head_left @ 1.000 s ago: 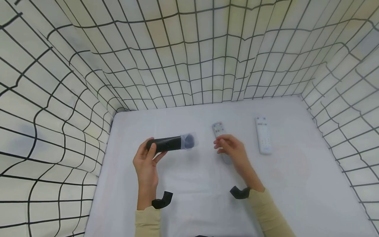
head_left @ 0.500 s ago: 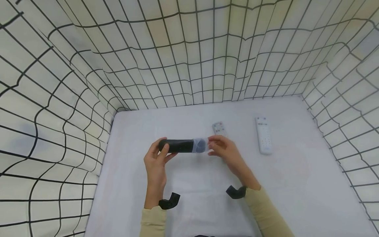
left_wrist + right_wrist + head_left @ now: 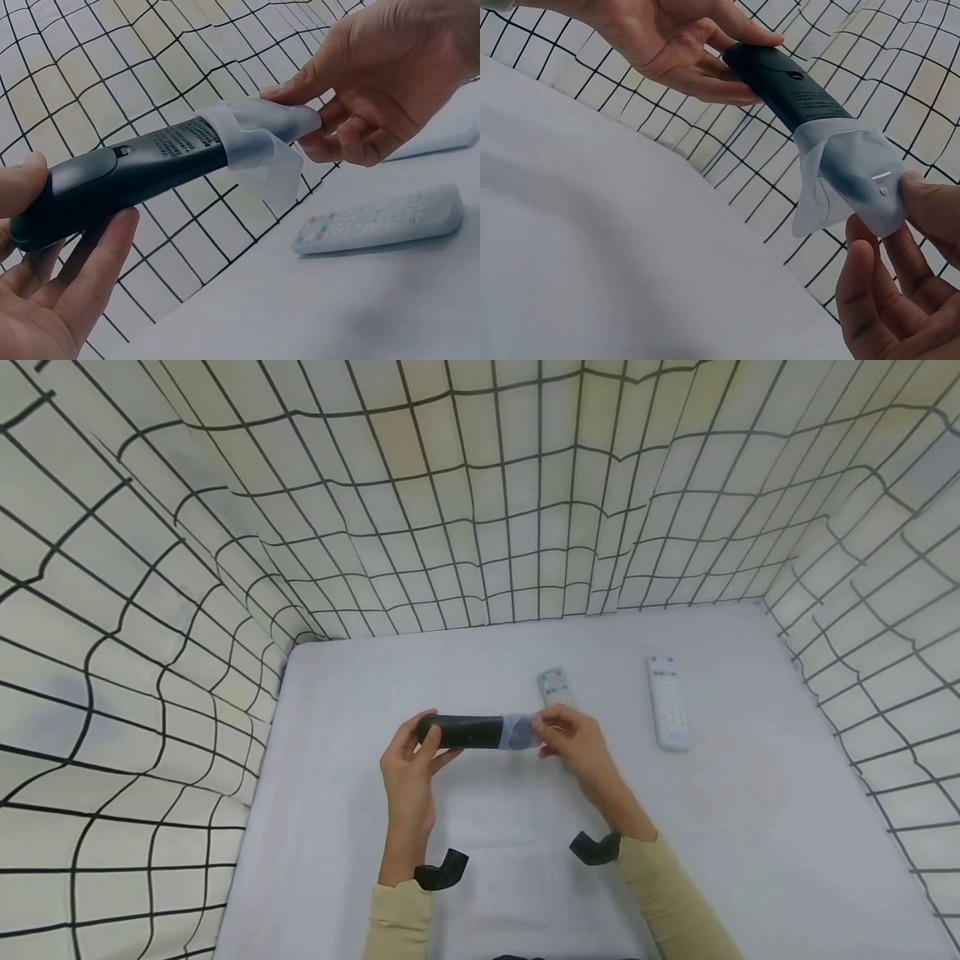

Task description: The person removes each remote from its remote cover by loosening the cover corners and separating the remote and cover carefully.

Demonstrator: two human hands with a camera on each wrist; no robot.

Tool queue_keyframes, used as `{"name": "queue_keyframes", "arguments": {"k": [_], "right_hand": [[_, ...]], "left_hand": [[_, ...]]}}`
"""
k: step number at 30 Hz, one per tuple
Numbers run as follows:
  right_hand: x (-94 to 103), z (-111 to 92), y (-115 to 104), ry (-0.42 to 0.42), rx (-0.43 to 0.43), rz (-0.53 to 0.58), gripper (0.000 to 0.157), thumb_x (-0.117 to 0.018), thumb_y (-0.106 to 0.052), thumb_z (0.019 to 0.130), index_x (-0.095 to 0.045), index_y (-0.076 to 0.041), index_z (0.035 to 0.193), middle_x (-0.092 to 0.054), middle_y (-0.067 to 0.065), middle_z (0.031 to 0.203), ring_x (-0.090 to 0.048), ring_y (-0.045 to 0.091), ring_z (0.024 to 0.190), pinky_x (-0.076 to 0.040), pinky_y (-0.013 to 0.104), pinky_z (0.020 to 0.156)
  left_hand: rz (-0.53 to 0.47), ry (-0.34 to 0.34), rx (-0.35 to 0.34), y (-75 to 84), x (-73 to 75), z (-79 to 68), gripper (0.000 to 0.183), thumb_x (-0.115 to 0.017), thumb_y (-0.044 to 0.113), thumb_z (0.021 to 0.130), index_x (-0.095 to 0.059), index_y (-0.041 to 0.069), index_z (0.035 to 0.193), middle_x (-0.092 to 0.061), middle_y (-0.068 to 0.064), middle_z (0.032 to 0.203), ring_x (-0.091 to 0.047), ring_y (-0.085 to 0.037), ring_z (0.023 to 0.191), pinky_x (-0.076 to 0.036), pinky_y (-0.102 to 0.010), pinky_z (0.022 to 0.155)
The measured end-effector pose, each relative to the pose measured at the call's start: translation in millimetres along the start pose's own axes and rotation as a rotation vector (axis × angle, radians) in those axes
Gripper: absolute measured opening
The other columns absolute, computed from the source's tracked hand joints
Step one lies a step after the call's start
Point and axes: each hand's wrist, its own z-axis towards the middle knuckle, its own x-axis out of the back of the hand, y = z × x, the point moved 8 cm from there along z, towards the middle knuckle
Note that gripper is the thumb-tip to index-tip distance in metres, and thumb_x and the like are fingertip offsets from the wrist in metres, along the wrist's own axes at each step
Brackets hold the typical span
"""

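A black remote control (image 3: 468, 732) is held up level above the white table, its back with a battery cover facing the wrist cameras. My left hand (image 3: 411, 764) grips its left end between thumb and fingers. Over the remote's other end sits a translucent, milky silicone-like cover (image 3: 255, 131), bunched and folded back at its rim. My right hand (image 3: 577, 743) pinches the closed tip of that cover with thumb and fingers, as the right wrist view shows. Under and behind the right hand lies a light-coloured remote (image 3: 382, 217), partly hidden in the head view.
Another white remote (image 3: 669, 703) lies farther right on the white table (image 3: 750, 827). A black-grid patterned curtain (image 3: 480, 527) stands along the back and both sides. Each wrist wears a black camera mount (image 3: 442, 870).
My left hand has carried the black remote to the right, toward the right hand. The right hand, earlier apart from it, now pinches the cover's tip.
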Motion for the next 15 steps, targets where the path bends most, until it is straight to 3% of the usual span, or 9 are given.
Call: {"name": "queue_keyframes", "arguments": {"k": [6, 15], "right_hand": [[4.1, 0.6, 0.2, 0.074, -0.015, -0.017, 0.018, -0.075, -0.012, 0.097, -0.071, 0.000, 0.110, -0.070, 0.000, 0.101, -0.066, 0.023, 0.089, -0.058, 0.027, 0.072], [4.6, 1.8, -2.4, 0.134, 0.016, 0.028, 0.016, -0.077, -0.005, 0.093, -0.071, 0.007, 0.102, -0.069, -0.007, 0.083, -0.060, 0.013, 0.066, -0.053, 0.026, 0.065]], "left_hand": [[-0.023, 0.013, 0.013, -2.6, 0.3, -0.9, 0.035, -0.075, 0.014, 0.097, -0.068, 0.004, 0.129, -0.066, -0.010, 0.123, -0.074, -0.018, 0.100, -0.064, -0.041, 0.085], [-0.038, 0.041, -0.008, 1.0, 1.6, -2.4, 0.034, -0.074, 0.008, 0.096, -0.067, -0.002, 0.127, -0.066, -0.010, 0.117, -0.074, -0.017, 0.096, -0.064, -0.040, 0.082]]}}
